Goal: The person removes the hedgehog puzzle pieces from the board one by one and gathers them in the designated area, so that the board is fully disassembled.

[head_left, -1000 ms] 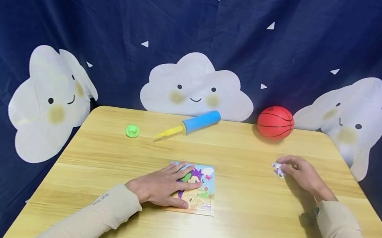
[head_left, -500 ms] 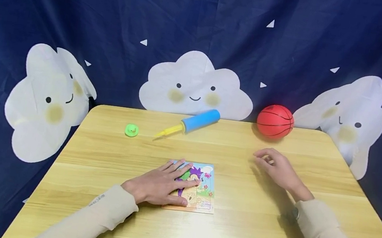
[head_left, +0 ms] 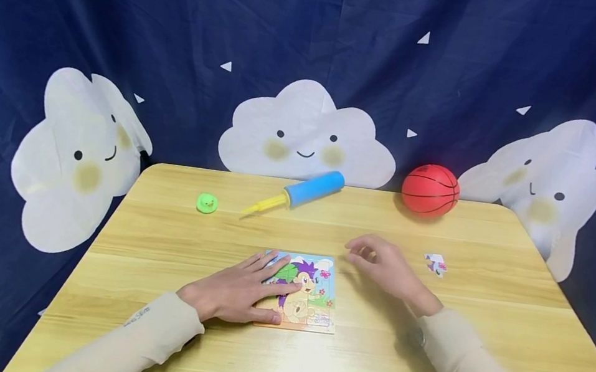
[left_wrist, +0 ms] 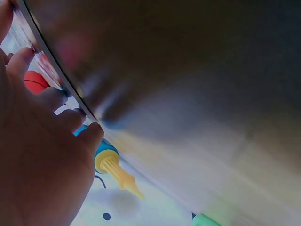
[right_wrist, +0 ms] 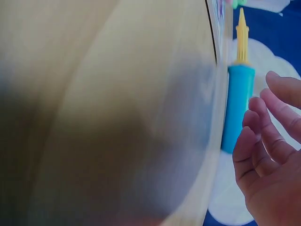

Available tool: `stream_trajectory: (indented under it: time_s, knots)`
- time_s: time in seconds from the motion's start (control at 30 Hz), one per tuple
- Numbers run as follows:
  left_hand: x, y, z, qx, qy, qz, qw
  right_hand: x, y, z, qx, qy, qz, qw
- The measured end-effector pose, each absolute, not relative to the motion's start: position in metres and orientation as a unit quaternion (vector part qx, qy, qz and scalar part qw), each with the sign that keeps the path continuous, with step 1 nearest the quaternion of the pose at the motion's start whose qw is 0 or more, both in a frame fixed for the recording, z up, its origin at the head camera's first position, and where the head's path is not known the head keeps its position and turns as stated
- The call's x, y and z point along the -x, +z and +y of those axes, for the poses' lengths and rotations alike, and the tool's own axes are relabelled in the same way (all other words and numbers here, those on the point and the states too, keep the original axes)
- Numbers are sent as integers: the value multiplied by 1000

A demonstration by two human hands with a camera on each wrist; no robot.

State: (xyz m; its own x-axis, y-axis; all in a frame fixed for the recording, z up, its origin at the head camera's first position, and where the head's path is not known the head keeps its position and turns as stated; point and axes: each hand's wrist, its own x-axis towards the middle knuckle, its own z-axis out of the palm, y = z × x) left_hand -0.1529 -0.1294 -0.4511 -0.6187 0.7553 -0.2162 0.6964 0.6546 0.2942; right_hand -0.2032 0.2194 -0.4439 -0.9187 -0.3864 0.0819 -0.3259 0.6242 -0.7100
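A square jigsaw puzzle with a purple-haired cartoon hedgehog lies near the middle of the table. My left hand rests flat on its left side, fingers spread, hiding part of the picture. Just right of the puzzle, my right hand hovers above the table with fingers loosely bent. Nothing shows between the thumb and fingers of the right hand in the right wrist view. Behind that hand, to the right, a small puzzle piece cluster in white and purple lies alone on the table.
A blue and yellow hand pump lies toward the back of the wooden table. Left of it sits a green rubber duck. A red ball stands at the back right edge, before a dark blue cloud-patterned curtain.
My right hand has left the small puzzle piece cluster and moved left to the puzzle's side. The left hand has slid slightly left, uncovering more of the picture.
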Motion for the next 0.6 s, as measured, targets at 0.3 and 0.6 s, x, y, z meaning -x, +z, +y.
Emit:
stream_trajectory:
  time_s: [0.3,0.6]
  knots:
    - [153,-453,-132,-398,105,895,171,201,-452,183,230,-376,895,67]
    - [154,-453,-131,-405,94,893,171,203,-462,163,256,-364,892,82]
